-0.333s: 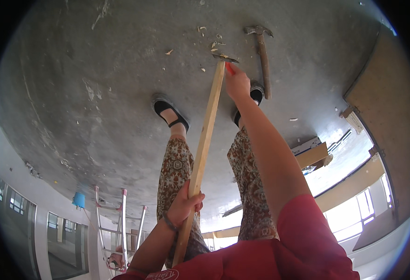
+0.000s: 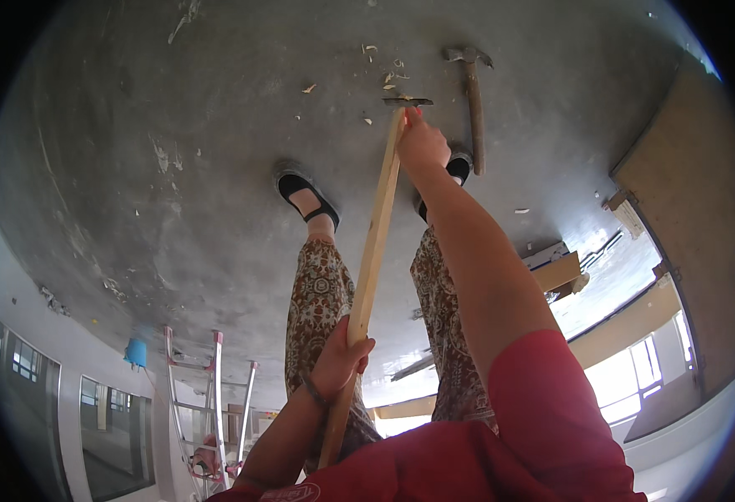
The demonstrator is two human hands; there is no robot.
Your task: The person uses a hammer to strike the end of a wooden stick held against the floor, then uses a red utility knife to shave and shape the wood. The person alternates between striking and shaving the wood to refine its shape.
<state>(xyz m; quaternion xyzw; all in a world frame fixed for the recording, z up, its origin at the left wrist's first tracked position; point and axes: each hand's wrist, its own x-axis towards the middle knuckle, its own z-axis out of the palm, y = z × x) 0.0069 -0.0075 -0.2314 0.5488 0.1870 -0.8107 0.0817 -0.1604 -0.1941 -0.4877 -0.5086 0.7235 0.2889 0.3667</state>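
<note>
A long pale wooden batten [image 2: 377,219] runs up between my legs from my body toward the floor. My left hand [image 2: 340,356] is wrapped round its lower part. My right hand [image 2: 423,144] is closed on a red-handled tool [image 2: 414,111] at the far end of the batten, beside a dark flat blade [image 2: 397,101] lying crosswise there; whether the two join is unclear. A hammer [image 2: 475,113] with a wooden handle lies on the concrete floor to the right, near several pale wood shavings [image 2: 308,89]. My feet in black shoes stand either side of the batten.
An aluminium ladder [image 2: 215,368] and a light blue bucket [image 2: 135,353] are at the lower left. Cardboard boxes [image 2: 556,269] sit at the right, near a large brown board [image 2: 652,167]. Walls with windows line the edges.
My right hand has shifted slightly upward with the red-handled tool, and the blade now lies flatter. My left hand and the batten's lower part have moved slightly right and up in view.
</note>
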